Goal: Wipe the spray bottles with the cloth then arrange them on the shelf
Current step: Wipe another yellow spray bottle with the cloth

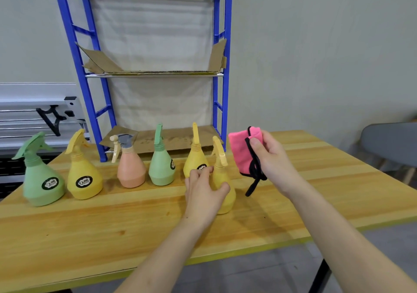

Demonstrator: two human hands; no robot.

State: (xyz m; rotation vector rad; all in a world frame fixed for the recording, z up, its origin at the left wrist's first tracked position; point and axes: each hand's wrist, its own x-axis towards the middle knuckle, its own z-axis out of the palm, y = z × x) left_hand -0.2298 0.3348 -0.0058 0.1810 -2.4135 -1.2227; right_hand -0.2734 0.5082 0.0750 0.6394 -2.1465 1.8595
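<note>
Several spray bottles stand in a row on the wooden table [135, 220]: a green one [41, 175] at far left, a yellow one [83, 171], a peach one [130, 166], a second green one [161, 162] and a yellow one [195, 155]. My left hand [203, 191] grips the body of the nearest yellow bottle [222, 180], thumb on its right side. My right hand [268, 157] holds a folded pink cloth [242, 151] with black trim just right of that bottle's trigger. The blue shelf [155, 74] stands behind the row.
Cardboard sheets line the shelf's middle level [158, 70] and its bottom level [171, 139]. A grey chair [390, 144] sits off the table's right end. White metal rails with a black bracket [54, 116] lie at the left behind the table.
</note>
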